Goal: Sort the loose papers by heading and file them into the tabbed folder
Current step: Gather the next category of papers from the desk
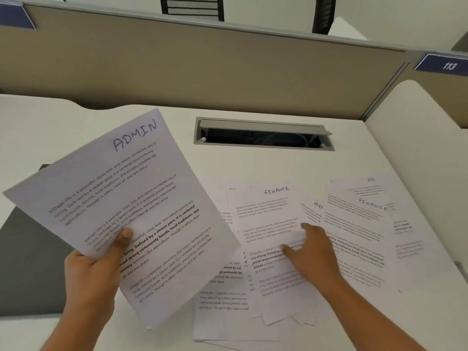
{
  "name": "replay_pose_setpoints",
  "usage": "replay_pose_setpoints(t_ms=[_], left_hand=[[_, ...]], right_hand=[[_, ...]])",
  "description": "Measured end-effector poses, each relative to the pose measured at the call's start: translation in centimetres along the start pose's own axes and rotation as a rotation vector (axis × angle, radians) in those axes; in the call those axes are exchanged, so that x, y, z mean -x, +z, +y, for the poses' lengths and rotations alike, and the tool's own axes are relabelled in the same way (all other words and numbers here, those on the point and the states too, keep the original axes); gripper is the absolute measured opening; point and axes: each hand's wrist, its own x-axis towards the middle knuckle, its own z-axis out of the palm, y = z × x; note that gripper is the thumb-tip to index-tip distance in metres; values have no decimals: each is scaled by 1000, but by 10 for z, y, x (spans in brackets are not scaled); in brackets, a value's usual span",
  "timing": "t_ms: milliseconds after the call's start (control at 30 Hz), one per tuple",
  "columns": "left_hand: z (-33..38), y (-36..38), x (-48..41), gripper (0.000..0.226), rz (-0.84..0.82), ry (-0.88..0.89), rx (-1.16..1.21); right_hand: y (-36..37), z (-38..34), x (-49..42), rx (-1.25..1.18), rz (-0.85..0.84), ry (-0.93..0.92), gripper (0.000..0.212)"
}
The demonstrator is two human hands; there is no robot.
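The left hand (93, 269), thumb clamped on top, holds the ADMIN sheet (121, 203) raised at 9 o'clock above the dark grey folder (27, 262), presumably collecting that heading, while the right hand (311, 252), fingers loosely extended, presses the FINANCE sheet (268, 216) at 5 o'clock, likely to slide it aside.

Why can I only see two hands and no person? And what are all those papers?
The camera sits on the person's head and looks down, so you see only their arms and hands, as if through their eyes. There is just this one picture.

The left hand holds up a sheet headed ADMIN, with its thumb on top. The right hand reaches out and touches a sheet headed FINANCE. More sheets lie spread over the white desk, among them a sheet headed HR. A dark grey flat thing, probably the folder, lies on the desk at the left, partly hidden by the raised sheet.
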Motion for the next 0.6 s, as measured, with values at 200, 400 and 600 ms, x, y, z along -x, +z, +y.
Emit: replay_pose_setpoints(t_ms=[200,400,600], left_hand=[[-4,7,4,23,-24,-41,7],[-3,19,13,22,-64,-57,-7],[-3,21,21,20,-81,-63,-27]], right_hand=[[-17,24,-25,130,-54,166,107],[-3,5,-26,149,-98,-47,87],[-23,7,-76,54,-50,-78,65]])
